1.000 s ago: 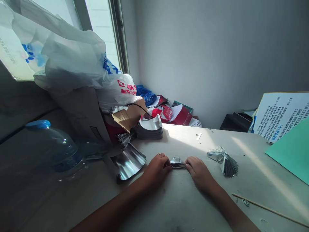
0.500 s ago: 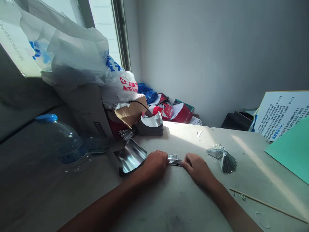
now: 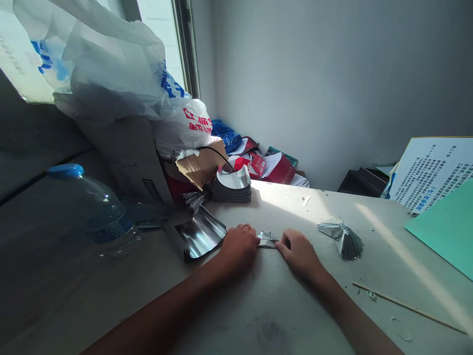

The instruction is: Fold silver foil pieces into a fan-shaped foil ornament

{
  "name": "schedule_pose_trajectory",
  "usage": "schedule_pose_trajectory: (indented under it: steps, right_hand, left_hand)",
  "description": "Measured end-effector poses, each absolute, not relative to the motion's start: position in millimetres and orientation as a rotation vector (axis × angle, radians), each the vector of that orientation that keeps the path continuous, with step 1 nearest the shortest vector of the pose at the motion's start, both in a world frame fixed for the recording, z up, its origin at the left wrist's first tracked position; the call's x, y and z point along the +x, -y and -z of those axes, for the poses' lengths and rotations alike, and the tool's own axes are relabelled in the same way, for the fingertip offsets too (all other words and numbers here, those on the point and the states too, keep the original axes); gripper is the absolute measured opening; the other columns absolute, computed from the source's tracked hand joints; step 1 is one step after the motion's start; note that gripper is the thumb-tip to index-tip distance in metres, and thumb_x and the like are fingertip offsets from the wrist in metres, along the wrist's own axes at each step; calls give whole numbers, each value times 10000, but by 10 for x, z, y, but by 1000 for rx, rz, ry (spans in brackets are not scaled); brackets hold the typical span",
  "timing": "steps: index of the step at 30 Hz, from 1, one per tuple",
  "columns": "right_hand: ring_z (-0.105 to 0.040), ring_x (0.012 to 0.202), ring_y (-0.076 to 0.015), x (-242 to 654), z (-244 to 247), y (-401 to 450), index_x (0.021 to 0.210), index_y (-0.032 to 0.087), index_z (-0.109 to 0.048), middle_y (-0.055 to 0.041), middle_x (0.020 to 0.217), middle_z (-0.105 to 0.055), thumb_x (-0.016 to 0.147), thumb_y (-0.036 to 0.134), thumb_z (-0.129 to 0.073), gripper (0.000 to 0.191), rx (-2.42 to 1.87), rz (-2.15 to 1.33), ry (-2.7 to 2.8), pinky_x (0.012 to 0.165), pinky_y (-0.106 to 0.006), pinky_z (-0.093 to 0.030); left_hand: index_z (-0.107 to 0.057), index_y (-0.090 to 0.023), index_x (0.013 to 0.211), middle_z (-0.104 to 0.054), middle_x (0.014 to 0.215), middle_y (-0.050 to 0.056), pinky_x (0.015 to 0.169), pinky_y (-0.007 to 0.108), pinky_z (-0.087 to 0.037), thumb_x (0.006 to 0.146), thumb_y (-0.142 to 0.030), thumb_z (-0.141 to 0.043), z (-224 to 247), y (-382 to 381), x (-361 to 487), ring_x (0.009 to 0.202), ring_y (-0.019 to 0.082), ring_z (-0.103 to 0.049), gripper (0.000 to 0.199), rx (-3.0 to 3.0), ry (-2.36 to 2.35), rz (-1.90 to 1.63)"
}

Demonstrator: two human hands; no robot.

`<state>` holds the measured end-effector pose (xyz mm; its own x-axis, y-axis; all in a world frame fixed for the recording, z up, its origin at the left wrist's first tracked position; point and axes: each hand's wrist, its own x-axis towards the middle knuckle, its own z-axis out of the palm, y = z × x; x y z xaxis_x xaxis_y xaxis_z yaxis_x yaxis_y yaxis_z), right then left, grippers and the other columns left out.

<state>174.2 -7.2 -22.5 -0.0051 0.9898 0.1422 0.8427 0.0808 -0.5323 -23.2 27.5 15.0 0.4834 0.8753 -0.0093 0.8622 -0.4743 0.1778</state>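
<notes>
A small folded silver foil piece [image 3: 267, 239] lies flat on the pale table between my two hands. My left hand [image 3: 241, 246] is closed with its fingertips on the foil's left end. At the right end, the thumb and fingers of my right hand [image 3: 298, 249] pinch the foil's edge. Just left of my left hand is a curved stack of shiny silver sheets [image 3: 202, 232]. A tied bundle of folded silver strips [image 3: 343, 237] sits to the right of my right hand.
A stack of curved sheets [image 3: 232, 186] stands behind, near a cardboard box and plastic bags [image 3: 118, 74]. A clear bottle [image 3: 99, 212] is at left. A thin stick [image 3: 408, 308], a rubber band [image 3: 401, 329] and a green sheet [image 3: 445, 229] are at right.
The view has shifted slightly. Both hands remain at the foil's two ends, and the right fingers have moved a little at its edge.
</notes>
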Motion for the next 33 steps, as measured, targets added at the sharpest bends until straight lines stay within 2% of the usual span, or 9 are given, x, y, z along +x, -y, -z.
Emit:
schedule_pose_trajectory:
  steps: [6, 10, 13, 19, 24, 27, 30, 33]
  right_hand:
    - [-574, 854, -224, 1706, 204, 102, 802, 201, -552, -47, 867, -645, 871, 279, -649, 143, -1835, -384, 1819, 727, -318, -361]
    - [-571, 852, -221, 1714, 184, 181, 819, 203, -554, -45, 880, -642, 905, 312, -639, 163, -1878, -340, 1801, 709, -316, -352]
    - [-573, 823, -222, 1728, 164, 230, 806, 208, -568, -47, 878, -650, 907, 348, -646, 189, -1941, -360, 1762, 649, -308, -319]
    - [-576, 792, -217, 1766, 152, 245, 785, 209, -579, -42, 866, -664, 863, 344, -681, 186, -1968, -445, 1681, 620, -295, -313]
    - [-565, 749, -195, 1791, 139, 242, 784, 202, -547, -24, 828, -652, 876, 360, -637, 204, -1814, -586, 1712, 639, -295, -355]
    - [-564, 766, -185, 1817, 111, 239, 911, 202, -583, -17, 840, -634, 871, 336, -613, 143, -1619, -715, 1730, 688, -295, -396]
    - [-559, 784, -180, 1868, 83, 218, 1146, 208, -604, -8, 848, -611, 847, 308, -618, 316, -1493, -809, 1711, 731, -296, -419]
    - [-566, 811, -177, 1918, 61, 187, 1177, 204, -636, -13, 869, -614, 831, 275, -609, 355, -1431, -848, 1690, 755, -298, -424]
  left_hand:
    - [-626, -157, 947, -673, 1020, 100, 804, 360, -411, 990, -325, -444, -130, -258, -277, 962, 255, -614, 251, 2531, -1506, -234]
    - [-626, -182, 937, -676, 980, 47, 748, 315, -378, 951, -357, -551, -119, -229, -294, 896, 209, -606, 190, 2420, -1441, -365]
    - [-644, -190, 876, -661, 988, 26, 717, 289, -365, 902, -314, -617, -105, -195, -289, 884, 183, -595, 130, 2346, -1387, -393]
    - [-642, -193, 954, -641, 1021, 34, 763, 293, -394, 879, -304, -648, -79, -171, -268, 944, 197, -585, 134, 2291, -1389, -475]
    - [-659, -204, 1001, -639, 1072, 35, 827, 315, -421, 877, -282, -653, -90, -189, -278, 1000, 213, -593, 147, 2268, -1359, -456]
    - [-664, -204, 1058, -635, 1095, 44, 876, 320, -432, 866, -275, -667, -79, -207, -284, 1028, 215, -591, 205, 2265, -1324, -477]
    - [-678, -203, 1011, -639, 1043, 40, 852, 312, -437, 844, -287, -687, -69, -223, -283, 983, 206, -592, 188, 2239, -1301, -492]
    - [-657, -194, 972, -641, 974, 22, 777, 283, -439, 812, -267, -693, -61, -239, -280, 903, 178, -591, 179, 2135, -1219, -561]
